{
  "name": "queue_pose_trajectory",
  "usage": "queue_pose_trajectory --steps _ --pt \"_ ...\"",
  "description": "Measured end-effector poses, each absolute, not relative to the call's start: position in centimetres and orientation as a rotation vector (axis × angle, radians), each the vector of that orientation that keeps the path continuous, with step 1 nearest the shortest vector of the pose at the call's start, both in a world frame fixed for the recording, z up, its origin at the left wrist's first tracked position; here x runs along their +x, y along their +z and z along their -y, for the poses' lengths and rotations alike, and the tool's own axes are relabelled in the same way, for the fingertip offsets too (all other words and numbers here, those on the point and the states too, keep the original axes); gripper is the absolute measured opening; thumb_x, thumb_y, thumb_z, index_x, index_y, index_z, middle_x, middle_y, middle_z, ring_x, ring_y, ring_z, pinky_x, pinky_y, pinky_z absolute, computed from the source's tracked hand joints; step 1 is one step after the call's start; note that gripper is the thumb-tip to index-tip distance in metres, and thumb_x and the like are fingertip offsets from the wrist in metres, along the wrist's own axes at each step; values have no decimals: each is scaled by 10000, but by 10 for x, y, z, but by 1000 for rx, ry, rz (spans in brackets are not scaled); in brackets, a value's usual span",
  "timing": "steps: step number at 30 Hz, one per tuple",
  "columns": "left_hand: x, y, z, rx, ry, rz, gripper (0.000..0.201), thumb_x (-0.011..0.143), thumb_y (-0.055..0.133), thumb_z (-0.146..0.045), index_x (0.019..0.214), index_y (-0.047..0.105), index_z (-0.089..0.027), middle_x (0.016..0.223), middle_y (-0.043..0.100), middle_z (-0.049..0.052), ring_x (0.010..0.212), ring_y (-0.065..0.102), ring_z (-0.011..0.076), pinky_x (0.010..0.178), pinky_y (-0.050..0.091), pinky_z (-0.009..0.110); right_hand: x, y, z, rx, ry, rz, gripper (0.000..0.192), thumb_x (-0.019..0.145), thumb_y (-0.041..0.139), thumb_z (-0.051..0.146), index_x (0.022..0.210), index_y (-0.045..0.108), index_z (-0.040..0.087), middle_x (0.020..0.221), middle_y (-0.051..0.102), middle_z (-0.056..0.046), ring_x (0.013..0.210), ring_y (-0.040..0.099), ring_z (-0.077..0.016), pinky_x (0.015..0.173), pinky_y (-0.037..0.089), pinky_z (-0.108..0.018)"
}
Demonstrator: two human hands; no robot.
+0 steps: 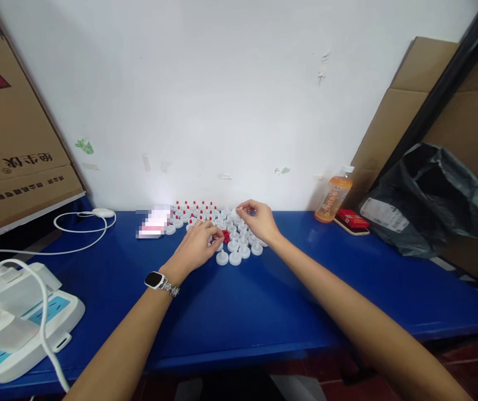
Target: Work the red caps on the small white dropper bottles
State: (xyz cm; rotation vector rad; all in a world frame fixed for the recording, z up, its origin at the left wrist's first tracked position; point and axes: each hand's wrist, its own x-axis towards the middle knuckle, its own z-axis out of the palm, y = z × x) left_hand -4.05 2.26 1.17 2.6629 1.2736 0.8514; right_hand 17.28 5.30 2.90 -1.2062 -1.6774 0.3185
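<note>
Note right hand (259,220) at rear of the plain white caps (244,252), thumb and forefinger closed on a single cap (234,215). Note left hand (197,243) just beside the small pile of red tips (226,237), fingertips drawn together; cannot tell the contents, if any, of the pinch. Locate red-tipped caps (185,218) in rows at rear left of the group, plain white caps to the right, all on the blue table (264,312) near the wall (239,111). See also drink bottle (333,197) farther right and power strip (50,312) at near left

The left hand (199,243) partly covers some white caps (221,247).
</note>
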Motion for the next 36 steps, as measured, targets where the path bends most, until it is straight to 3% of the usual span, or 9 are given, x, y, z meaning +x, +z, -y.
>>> queue_pose_trajectory --steps 4,12,21,28,33,36 --pt "-41 10 -23 2653 820 -1283 183 912 533 -303 838 677 -218 892 653 49 872 541 233 833 417 403 157 39 -102 -1291 304 1749 153 816 595 223 862 727 162 810 723 -40 776 643 -164 762 480 -268" --pt "-41 13 -16 2611 818 -1394 99 920 530 -270 938 620 -235 899 663 23 925 547 243 846 394 407 118 39 -165 -1677 25 2046 250 847 527 182 969 745 187 1005 736 -107 919 677 -235 769 494 -299" --pt "-41 12 -19 2620 785 -1404 145 925 521 -287 881 651 -239 898 681 32 933 542 256 821 381 410 116 28 -171 -1744 40 2189 177 771 617 148 875 760 153 955 738 -149 894 677 -271 794 488 -341" --pt "-47 14 -22 2567 916 -1505 219 955 466 -322 857 637 -227 901 687 44 912 558 257 806 387 403 118 31 -162 -1641 -33 2239 256 827 588 258 1016 754 207 1065 713 -116 1086 578 -286 924 418 -381" --pt "-52 14 -24 2539 916 -1546 225 956 460 -324 858 639 -228 918 693 47 939 566 268 815 391 414 108 25 -159 -1579 -40 2253 174 775 664 325 813 765 189 969 712 -123 1087 533 -314 978 348 -446" --pt "-53 13 -25 2547 931 -1561 245 955 458 -346 843 640 -227 897 695 52 918 567 270 817 393 418 111 26 -155 -1589 -27 2187 198 835 609 321 842 749 181 955 718 -111 1085 535 -297 982 340 -447"
